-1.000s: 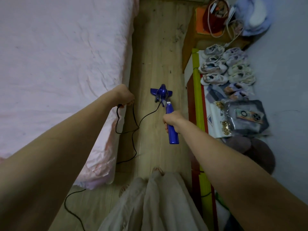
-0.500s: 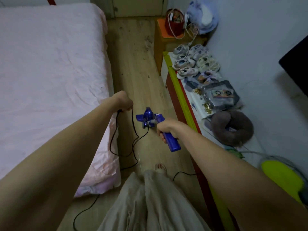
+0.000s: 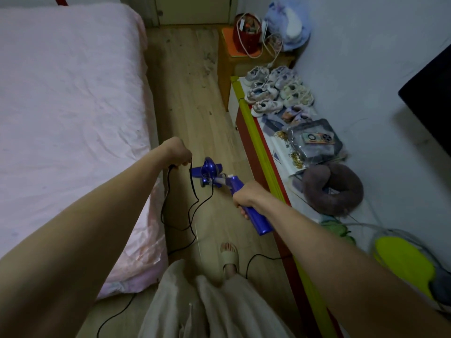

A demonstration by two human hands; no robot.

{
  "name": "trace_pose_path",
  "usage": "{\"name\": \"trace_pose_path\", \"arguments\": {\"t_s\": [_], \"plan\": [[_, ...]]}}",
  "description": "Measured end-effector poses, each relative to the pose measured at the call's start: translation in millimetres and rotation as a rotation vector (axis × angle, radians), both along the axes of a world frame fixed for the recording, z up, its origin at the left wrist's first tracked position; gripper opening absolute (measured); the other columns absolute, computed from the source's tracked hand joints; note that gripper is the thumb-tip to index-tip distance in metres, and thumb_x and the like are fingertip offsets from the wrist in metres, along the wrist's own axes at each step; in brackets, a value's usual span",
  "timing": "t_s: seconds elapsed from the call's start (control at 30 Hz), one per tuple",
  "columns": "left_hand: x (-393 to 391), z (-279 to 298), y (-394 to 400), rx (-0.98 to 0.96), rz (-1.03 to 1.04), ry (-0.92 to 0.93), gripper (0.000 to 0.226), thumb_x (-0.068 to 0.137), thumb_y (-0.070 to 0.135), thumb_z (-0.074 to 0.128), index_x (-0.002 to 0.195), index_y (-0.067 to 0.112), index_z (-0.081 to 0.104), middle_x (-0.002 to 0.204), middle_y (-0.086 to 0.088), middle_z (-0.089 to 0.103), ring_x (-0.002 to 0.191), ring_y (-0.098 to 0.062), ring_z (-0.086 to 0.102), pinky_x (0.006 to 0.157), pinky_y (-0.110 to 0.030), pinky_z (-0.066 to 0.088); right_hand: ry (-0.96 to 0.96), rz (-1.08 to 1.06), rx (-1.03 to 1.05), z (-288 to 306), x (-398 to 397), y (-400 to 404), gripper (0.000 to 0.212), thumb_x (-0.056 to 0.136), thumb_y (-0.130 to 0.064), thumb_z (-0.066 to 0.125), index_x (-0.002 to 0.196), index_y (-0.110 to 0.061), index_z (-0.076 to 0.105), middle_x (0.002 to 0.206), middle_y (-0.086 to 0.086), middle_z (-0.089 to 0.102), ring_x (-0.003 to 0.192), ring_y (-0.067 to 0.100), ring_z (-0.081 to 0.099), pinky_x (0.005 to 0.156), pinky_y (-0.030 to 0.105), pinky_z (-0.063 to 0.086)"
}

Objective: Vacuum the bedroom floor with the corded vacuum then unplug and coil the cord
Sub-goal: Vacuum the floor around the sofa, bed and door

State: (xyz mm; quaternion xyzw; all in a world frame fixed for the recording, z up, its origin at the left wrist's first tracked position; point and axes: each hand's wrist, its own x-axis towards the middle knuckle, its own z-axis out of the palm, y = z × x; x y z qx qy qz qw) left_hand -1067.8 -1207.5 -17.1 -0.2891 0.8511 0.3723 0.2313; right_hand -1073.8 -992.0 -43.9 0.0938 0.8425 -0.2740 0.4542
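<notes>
The right hand (image 3: 246, 200) grips the blue vacuum (image 3: 234, 189) by its handle, with the vacuum's head on the wooden floor (image 3: 195, 98) between the pink bed (image 3: 68, 93) on the left and a low shelf (image 3: 258, 152) on the right. The left hand (image 3: 178, 152) is closed around the black cord (image 3: 190, 211), which hangs in loops down to the floor near a sandalled foot (image 3: 229, 259).

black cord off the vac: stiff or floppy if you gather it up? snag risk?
Likely floppy: the black cord hangs in loose loops from the left hand and sags to the floor. Probably light, since a pinch holds it up. It may snag; slack trails near the sandalled foot and the bed.
</notes>
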Motion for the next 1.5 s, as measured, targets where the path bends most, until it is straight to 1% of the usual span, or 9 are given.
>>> {"name": "trace_pose_path", "arguments": {"t_s": [0.13,0.47,0.63,0.77,0.87,1.07,1.2,1.3,1.5], "plan": [[-9,-6,-4,0.001,0.021,-0.011,0.021,0.095,0.016,0.053,0.079,0.004,0.058,0.071,-0.008,0.052,0.06,-0.016,0.048,0.054,-0.024,0.042,0.013,-0.031,-0.029,-39,-3,7,0.051,0.083,0.001,0.06,0.129,-0.006,0.041,0.091,0.014,0.062,0.061,0.018,0.057,0.051,0.027,0.049],[-61,-22,-45,-0.016,0.233,-0.055,0.017,0.093,0.011,0.055,0.096,-0.003,0.064,0.09,-0.016,0.06,0.065,-0.02,0.052,0.058,-0.027,0.047,0.066,0.023,-0.065,-76,-125,-53,0.047,0.083,-0.002,0.059,0.127,-0.006,0.043,0.088,0.016,0.062,0.056,0.02,0.057,0.048,0.029,0.047],[-69,-40,-44,-0.002,0.272,-0.1,0.016,0.092,0.012,0.057,0.084,0.0,0.064,0.082,-0.014,0.058,0.061,-0.019,0.052,0.054,-0.025,0.047,0.047,0.035,-0.071,-95,-171,-76,0.046,0.084,-0.003,0.061,0.126,-0.005,0.043,0.08,0.013,0.061,0.056,0.02,0.057,0.052,0.031,0.05],[-60,-57,-45,0.013,0.341,-0.157,0.016,0.092,0.01,0.057,0.082,-0.001,0.062,0.073,-0.011,0.056,0.058,-0.018,0.051,0.051,-0.024,0.045,0.048,-0.012,-0.108,-114,-193,-102,0.05,0.082,-0.029,0.072,0.121,-0.008,0.049,0.075,0.008,0.061,0.058,0.018,0.061,0.058,0.032,0.054],[-58,-58,-46,0.04,0.404,-0.162,0.014,0.093,0.008,0.056,0.09,-0.004,0.063,0.067,-0.008,0.053,0.055,-0.017,0.048,0.049,-0.022,0.043,0.11,-0.058,-0.127,-125,-209,-117,0.06,0.074,-0.049,0.076,0.115,-0.013,0.051,0.088,0.008,0.065,0.067,0.02,0.066,0.073,0.036,0.059],[-47,-51,-56,0.01,0.452,-0.161,0.025,0.094,0.011,0.055,0.104,-0.01,0.066,0.067,-0.006,0.055,0.058,-0.018,0.049,0.054,-0.024,0.044,0.221,0.036,-0.081,-128,-217,-129,0.06,0.076,-0.013,0.075,0.127,-0.012,0.045,0.116,0.015,0.062,0.098,0.032,0.066,0.079,0.044,0.058],[-41,-50,-58,0.007,0.46,-0.152,0.024,0.094,0.009,0.055,0.104,-0.01,0.066,0.067,-0.007,0.054,0.058,-0.017,0.048,0.052,-0.023,0.043,0.147,0.019,-0.128,-117,-202,-131,0.052,0.079,-0.004,0.069,0.125,-0.009,0.046,0.11,0.015,0.063,0.084,0.026,0.067,0.067,0.035,0.058],[-39,-46,-50,0.012,0.443,-0.142,0.024,0.093,0.009,0.057,0.105,-0.01,0.066,0.07,-0.009,0.054,0.058,-0.017,0.049,0.053,-0.023,0.044,0.081,0.041,-0.135,-106,-180,-124,0.048,0.08,-0.003,0.067,0.123,-0.008,0.046,0.104,0.013,0.064,0.072,0.021,0.064,0.069,0.034,0.059],[-16,-32,-22,0.029,0.381,-0.113,0.021,0.094,0.011,0.057,0.104,-0.007,0.063,0.074,-0.01,0.054,0.059,-0.016,0.048,0.054,-0.023,0.045,0.012,0.095,-0.104,-62,-118,-84,0.043,0.082,0.002,0.061,0.123,-0.004,0.05,0.088,0.011,0.063,0.056,0.016,0.057,0.046,0.027,0.047]]}}
